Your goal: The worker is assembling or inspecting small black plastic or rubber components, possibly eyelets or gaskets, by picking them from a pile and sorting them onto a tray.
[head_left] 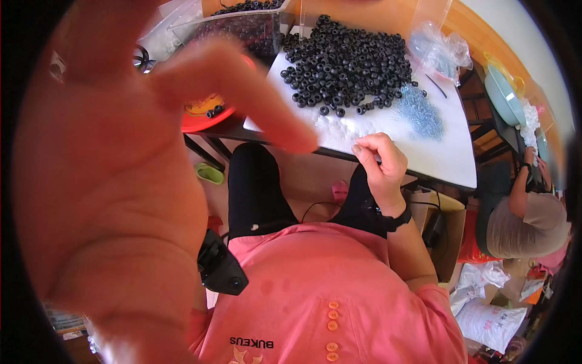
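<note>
My left hand (115, 176) is raised very close to the view and fills its left side, blurred. Its thumb stretches to the right, apart from a finger that runs out past the upper edge; nothing shows in its grasp. Over the near edge of a white board (448, 155), my right hand (386, 168) pinches thumb and forefinger together. Whatever is between those fingertips is too small to make out. Beyond it lie a large heap of black round beads (354, 64), a patch of tiny light-blue beads (419, 115) and small white pieces (339, 128).
A red plate (200, 125) with a few black beads stands left of the board. Behind are a clear plastic box (233, 30) of dark beads and a clear bag (439, 51). At right are a cardboard box (448, 233), a pale blue basin (503, 94) and another person (527, 224).
</note>
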{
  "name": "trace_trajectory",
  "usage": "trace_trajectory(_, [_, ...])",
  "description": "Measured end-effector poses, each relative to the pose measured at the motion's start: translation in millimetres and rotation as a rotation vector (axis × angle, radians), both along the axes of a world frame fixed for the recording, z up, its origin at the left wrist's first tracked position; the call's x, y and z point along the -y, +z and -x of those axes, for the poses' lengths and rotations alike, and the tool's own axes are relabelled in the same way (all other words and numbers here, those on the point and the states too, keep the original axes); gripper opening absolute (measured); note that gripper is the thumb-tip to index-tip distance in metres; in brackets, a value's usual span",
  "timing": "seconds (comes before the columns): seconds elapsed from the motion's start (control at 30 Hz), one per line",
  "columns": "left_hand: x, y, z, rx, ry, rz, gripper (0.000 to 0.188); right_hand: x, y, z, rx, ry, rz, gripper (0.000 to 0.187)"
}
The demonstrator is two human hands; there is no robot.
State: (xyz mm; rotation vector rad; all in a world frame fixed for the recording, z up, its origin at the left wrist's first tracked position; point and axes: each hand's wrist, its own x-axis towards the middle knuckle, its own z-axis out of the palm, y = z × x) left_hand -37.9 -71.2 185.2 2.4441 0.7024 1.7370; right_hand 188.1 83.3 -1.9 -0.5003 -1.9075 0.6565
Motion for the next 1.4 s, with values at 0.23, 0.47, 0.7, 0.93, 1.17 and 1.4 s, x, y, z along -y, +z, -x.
trace_trajectory(0.23, [-38.8, 37.9, 39.6, -0.168, 0.004, -0.326, 0.091, 17.0, -12.3, -9.9, 0.040, -0.022, -0.125, 0.006])
trace_trajectory(0.47, [-18.4, 55.3, 33.0, -0.194, 0.051, -0.296, 0.086, 11.2, 4.0, -15.5, 0.077, -0.026, -0.108, 0.010])
trace_trajectory(0.7, [17.0, 15.5, 35.1, -0.100, 0.115, -0.119, 0.081, 11.4, -5.1, -16.2, 0.092, 0.001, -0.060, 0.011])
trace_trajectory(0.93, [28.5, -10.3, 36.4, -0.060, 0.177, -0.102, 0.076, 8.6, 20.7, -33.7, -0.049, 0.110, 0.284, 0.023])
trace_trajectory(1.17, [30.3, -43.0, 36.6, -0.030, 0.171, -0.003, 0.071, 102.4, 191.7, -35.9, -0.320, -0.098, 0.014, 0.099])
trace_trajectory(1.4, [16.2, -83.1, 26.9, 0.044, 0.218, -0.004, 0.066, 91.6, 191.9, -71.6, -0.170, -0.067, -0.060, 0.099])
